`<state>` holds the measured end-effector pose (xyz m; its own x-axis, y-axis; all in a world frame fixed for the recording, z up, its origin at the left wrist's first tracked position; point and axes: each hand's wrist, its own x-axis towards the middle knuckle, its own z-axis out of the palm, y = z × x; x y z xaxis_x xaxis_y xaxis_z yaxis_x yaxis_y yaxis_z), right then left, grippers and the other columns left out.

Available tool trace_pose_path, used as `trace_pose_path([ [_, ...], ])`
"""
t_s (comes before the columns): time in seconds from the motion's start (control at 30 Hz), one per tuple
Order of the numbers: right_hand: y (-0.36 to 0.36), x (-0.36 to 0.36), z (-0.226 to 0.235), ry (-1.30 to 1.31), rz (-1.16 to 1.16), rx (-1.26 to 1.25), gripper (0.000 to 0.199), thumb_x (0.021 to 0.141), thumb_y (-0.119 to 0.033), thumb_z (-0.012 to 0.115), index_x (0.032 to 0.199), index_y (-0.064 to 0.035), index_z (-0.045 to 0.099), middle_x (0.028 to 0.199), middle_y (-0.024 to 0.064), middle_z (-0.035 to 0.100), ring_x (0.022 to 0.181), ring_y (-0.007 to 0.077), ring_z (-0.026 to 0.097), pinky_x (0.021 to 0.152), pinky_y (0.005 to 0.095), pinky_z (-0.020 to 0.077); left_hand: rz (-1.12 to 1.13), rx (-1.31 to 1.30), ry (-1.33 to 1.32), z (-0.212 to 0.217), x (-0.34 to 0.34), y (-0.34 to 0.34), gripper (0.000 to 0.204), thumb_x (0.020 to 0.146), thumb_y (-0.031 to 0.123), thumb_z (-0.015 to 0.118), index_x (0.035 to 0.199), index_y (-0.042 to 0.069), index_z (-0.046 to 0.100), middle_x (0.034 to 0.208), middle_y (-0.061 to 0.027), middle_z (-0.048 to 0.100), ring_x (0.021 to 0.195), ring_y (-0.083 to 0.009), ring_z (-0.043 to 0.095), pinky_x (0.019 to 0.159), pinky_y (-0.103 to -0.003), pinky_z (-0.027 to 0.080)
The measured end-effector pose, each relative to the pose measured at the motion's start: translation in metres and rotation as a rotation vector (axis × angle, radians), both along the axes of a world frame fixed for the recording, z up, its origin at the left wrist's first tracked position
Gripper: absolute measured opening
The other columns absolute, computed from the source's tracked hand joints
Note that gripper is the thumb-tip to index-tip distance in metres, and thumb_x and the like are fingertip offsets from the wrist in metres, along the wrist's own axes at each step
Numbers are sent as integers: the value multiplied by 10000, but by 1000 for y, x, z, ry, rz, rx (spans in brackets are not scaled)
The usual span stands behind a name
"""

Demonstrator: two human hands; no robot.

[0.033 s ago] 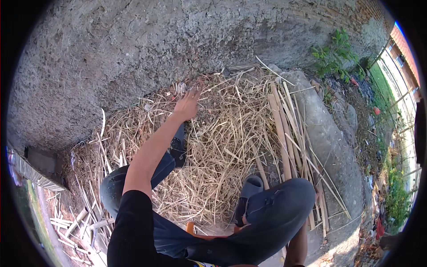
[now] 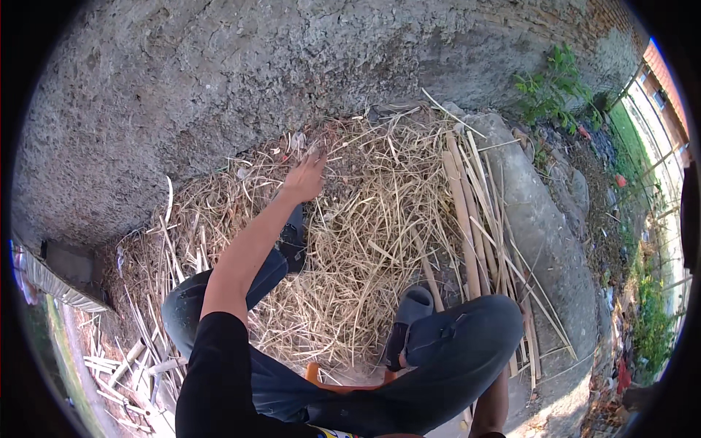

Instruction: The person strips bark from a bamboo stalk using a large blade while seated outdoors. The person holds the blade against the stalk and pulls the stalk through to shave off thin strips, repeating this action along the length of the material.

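Observation:
My left hand (image 2: pixel 304 179) is stretched out over the far edge of a heap of pale bamboo shavings (image 2: pixel 365 270), close to the foot of the wall. Its fingers point away from me, and I make out nothing held in them. Small pale and reddish scraps lie just beyond the fingertips. On the right, my right forearm (image 2: pixel 491 407) passes behind my bent knee, which hides the hand. Near that knee lies a bundle of long bamboo strips (image 2: pixel 465 219), running from the heap's far right toward me.
A rough grey wall (image 2: pixel 255 80) rises beyond the heap. To the right sits a large grey rock (image 2: pixel 537 219), with a green plant (image 2: pixel 555 91) behind it. Cut bamboo pieces (image 2: pixel 128 363) lie at the lower left. Part of an orange seat (image 2: pixel 312 374) shows between my legs.
Hardly anything differs. My left hand has shifted very slightly, and my right knee sits a touch farther right.

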<state>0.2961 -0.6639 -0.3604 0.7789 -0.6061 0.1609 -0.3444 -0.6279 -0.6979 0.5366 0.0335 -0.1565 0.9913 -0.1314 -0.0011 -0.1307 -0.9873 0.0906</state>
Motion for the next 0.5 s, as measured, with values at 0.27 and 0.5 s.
trace_pose_path([
  [0.27,-37,104,-32,125,198,-195,296,708,-37,650,990,52,668,1254,223,581,1211,420,535,1059,447,417,111,55,340,-117,-72,42,652,904,201,613,1502,70,392,1548,-180,374,1417,-351,399,1167,-516,339],
  [0.5,-18,157,-30,177,292,-372,357,760,-39,591,1081,95,673,1307,269,587,1213,437,536,1061,471,415,89,-41,321,-176,-118,-3,620,884,169,602,1462,37,422,1481,-177,438,1364,-340,448,1180,-495,309],
])
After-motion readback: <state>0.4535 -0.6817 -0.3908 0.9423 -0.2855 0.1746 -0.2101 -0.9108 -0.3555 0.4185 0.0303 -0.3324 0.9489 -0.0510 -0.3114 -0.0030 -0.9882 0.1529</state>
